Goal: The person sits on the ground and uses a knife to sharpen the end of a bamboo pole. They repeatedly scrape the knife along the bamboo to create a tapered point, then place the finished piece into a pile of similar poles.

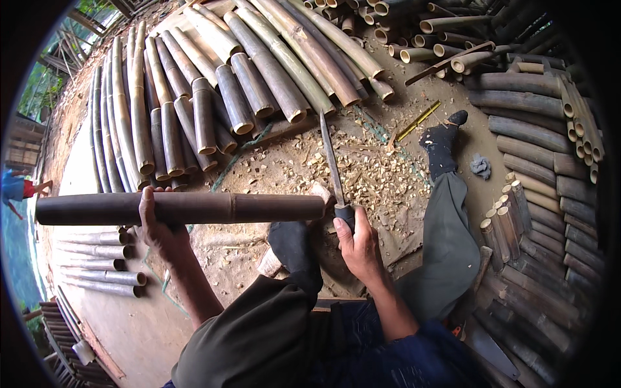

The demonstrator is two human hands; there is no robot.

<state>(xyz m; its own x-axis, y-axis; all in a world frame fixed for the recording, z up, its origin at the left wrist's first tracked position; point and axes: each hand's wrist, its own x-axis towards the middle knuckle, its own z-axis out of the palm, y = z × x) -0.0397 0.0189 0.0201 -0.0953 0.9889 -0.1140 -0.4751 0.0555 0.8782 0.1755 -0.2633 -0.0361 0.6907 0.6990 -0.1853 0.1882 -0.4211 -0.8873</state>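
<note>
A dark brown bamboo pole (194,208) lies level across my front, with a pale node ring near its right part. My left hand (155,216) is closed around it left of the middle. In my right hand (359,246) is the dark handle of a long narrow knife (333,161), its blade pointing up and away from me. The knife stands just past the pole's right end; whether the two touch I cannot tell. Beneath that end is a wooden block (318,193), partly hidden by the pole.
Cut bamboo poles (265,64) lie in rows ahead, and more bamboo (527,126) is stacked at the right. Wood chips (381,174) cover the ground cloth. A yellow folding rule (419,121) lies beyond my outstretched right leg. A saw blade (491,352) shows at lower right. Another person (19,189) is at far left.
</note>
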